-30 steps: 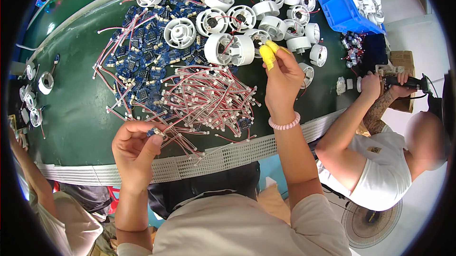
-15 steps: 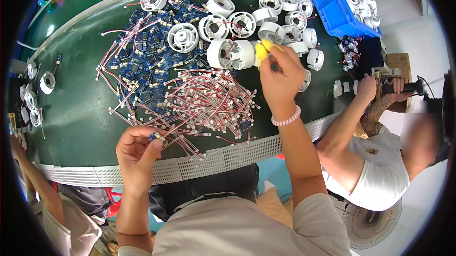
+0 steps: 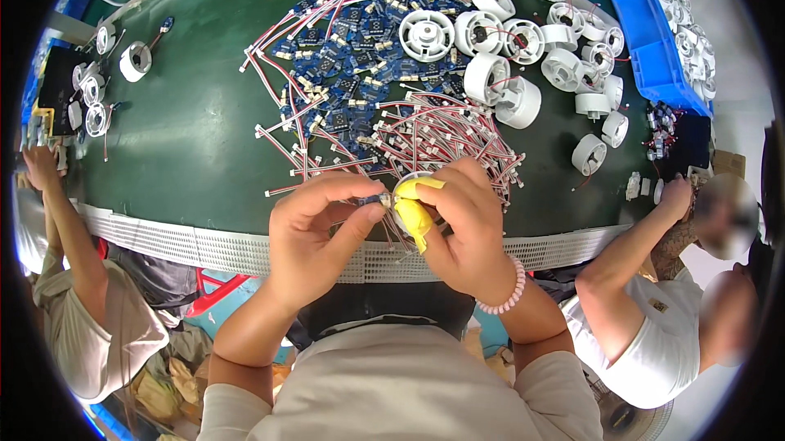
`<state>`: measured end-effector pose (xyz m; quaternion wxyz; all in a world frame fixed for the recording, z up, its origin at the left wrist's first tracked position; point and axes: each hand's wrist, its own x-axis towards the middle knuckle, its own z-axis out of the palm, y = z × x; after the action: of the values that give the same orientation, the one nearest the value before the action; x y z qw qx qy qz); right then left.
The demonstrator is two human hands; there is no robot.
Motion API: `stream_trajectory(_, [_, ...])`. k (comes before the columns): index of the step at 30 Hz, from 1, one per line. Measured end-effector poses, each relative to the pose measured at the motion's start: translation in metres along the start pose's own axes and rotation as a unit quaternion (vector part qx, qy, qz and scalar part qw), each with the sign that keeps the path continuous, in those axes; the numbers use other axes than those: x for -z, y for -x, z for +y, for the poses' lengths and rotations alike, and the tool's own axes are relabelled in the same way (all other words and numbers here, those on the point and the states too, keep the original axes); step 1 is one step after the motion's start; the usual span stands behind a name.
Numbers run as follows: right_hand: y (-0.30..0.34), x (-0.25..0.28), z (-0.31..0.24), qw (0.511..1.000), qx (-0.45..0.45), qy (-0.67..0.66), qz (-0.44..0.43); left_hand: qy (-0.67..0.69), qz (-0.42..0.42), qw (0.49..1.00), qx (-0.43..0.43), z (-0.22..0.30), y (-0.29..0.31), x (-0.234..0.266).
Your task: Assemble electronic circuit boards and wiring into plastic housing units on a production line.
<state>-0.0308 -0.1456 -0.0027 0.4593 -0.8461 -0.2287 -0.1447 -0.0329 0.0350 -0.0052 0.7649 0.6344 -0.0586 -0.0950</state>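
Near the table's front edge my two hands have come together. Between the thumb and fingertips of my left hand (image 3: 319, 232) is a small blue circuit board (image 3: 374, 199) with a pale connector. My right hand (image 3: 468, 232), with yellow coverings on its fingertips, grips a round white plastic housing (image 3: 411, 175), mostly hidden behind the fingers. Board and housing are side by side; whether they touch I cannot tell. Just beyond my hands lies a heap of red-and-white cables (image 3: 446, 134) with white plugs. A pile of blue circuit boards (image 3: 343, 73) spreads behind it.
Several white round housings (image 3: 523, 40) with thin wires stand at the far right. A blue crate (image 3: 646, 40) holds more white parts. Other housings (image 3: 96, 119) lie far left. A perforated white strip (image 3: 229, 232) edges the green table. Co-workers sit on both sides.
My right hand has come back from the white housings toward my left and now holds one. My left hand, still holding the circuit board, has moved to meet it. The view has shifted left.
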Motion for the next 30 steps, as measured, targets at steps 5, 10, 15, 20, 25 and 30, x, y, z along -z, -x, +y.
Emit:
stream_trajectory(5, [-0.004, 0.0, -0.003, 0.999, 0.011, -0.012, -0.028, -0.042, -0.017, 0.999, -0.017, 0.008, 0.0, 0.004])
stream_trajectory(10, [-0.004, 0.001, -0.012, 0.999, 0.037, 0.022, -0.016, -0.062, -0.013, 0.998, -0.024, 0.015, 0.002, 0.002])
stream_trajectory(15, [-0.003, -0.001, -0.011, 0.999, 0.028, 0.021, -0.032, 0.026, -0.008, 1.0, 0.016, 0.012, 0.004, 0.005])
stream_trajectory(20, [-0.007, 0.005, -0.015, 0.996, 0.021, 0.052, -0.071, 0.017, -0.009, 1.0, 0.016, 0.011, 0.004, 0.004])
stream_trajectory(25, [-0.007, 0.006, -0.015, 0.994, 0.035, 0.069, -0.071, 0.001, -0.01, 1.0, 0.01, 0.009, 0.005, 0.004])
stream_trajectory(30, [-0.008, 0.011, -0.018, 0.99, 0.039, 0.101, -0.086, -0.01, -0.005, 1.0, 0.007, 0.009, 0.005, 0.002])
